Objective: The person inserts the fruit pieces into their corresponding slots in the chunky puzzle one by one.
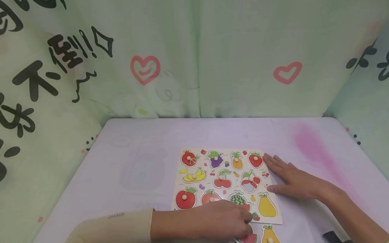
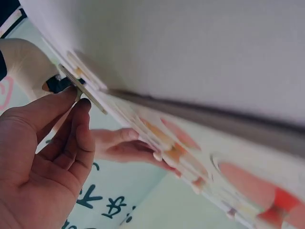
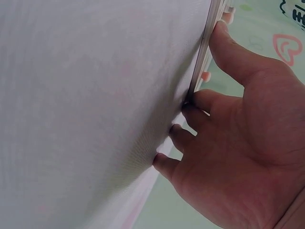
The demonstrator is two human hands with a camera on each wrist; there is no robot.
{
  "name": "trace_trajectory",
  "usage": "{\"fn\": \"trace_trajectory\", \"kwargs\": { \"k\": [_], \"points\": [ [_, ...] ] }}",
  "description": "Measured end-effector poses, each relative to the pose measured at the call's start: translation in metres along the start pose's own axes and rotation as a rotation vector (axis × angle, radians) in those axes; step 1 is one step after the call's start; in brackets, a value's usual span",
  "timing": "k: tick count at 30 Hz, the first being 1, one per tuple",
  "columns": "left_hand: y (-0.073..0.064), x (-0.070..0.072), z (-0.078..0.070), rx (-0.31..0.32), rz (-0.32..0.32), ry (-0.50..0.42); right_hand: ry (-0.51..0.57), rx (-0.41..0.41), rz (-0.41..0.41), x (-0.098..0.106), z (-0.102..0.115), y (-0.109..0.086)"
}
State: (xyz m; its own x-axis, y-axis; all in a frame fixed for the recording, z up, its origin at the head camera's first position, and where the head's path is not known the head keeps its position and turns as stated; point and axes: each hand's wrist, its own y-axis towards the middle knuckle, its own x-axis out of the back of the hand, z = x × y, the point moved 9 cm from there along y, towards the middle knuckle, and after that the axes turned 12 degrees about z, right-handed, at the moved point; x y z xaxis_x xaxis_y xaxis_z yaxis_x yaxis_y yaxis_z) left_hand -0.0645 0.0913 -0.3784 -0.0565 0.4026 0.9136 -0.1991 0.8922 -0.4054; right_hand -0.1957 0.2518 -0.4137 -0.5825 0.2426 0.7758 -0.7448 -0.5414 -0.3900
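A fruit puzzle board [image 1: 209, 184] lies on the table. My left hand [image 1: 226, 219] reaches across its front edge. Between thumb and finger it pinches the small knob of a watermelon puzzle piece [image 1: 251, 238], seen nearly edge-on and tilted in the left wrist view. Much of that piece is hidden under the hand in the head view. Right beside it is a pear puzzle piece [image 1: 270, 235] with its knob up. My right hand [image 1: 291, 179] rests with fingers extended at the board's right edge, fingertips and thumb along the rim [image 3: 202, 57].
Knobbed fruit pieces sit in the board, such as the strawberry [image 1: 255, 159] and bananas [image 1: 195, 176]. The pear recess [image 1: 267, 206] and watermelon recess [image 1: 238, 199] show printed pictures without knobs. A dark object [image 1: 332, 237] is at the lower right. Printed curtains surround the table.
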Motion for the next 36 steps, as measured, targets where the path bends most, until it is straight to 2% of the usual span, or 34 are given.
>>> {"fn": "trace_trajectory", "kwargs": {
  "k": [5, 9, 13, 24, 36],
  "points": [
    [-0.001, 0.008, 0.021, 0.086, -0.024, 0.017, 0.002, 0.006, 0.004, 0.0, 0.0, 0.002],
    [0.0, 0.012, 0.038, 0.147, -0.03, -0.014, 0.0, 0.01, 0.006, 0.0, 0.001, 0.003],
    [0.005, 0.011, 0.049, 0.186, 0.002, -0.024, 0.014, 0.008, 0.009, -0.001, 0.0, 0.003],
    [0.017, 0.004, 0.053, 0.197, 0.043, -0.001, -0.002, 0.005, 0.006, 0.0, 0.0, 0.001],
    [0.017, 0.002, 0.058, 0.222, 0.017, -0.014, 0.001, 0.014, 0.004, 0.0, 0.001, 0.0]
  ]
}}
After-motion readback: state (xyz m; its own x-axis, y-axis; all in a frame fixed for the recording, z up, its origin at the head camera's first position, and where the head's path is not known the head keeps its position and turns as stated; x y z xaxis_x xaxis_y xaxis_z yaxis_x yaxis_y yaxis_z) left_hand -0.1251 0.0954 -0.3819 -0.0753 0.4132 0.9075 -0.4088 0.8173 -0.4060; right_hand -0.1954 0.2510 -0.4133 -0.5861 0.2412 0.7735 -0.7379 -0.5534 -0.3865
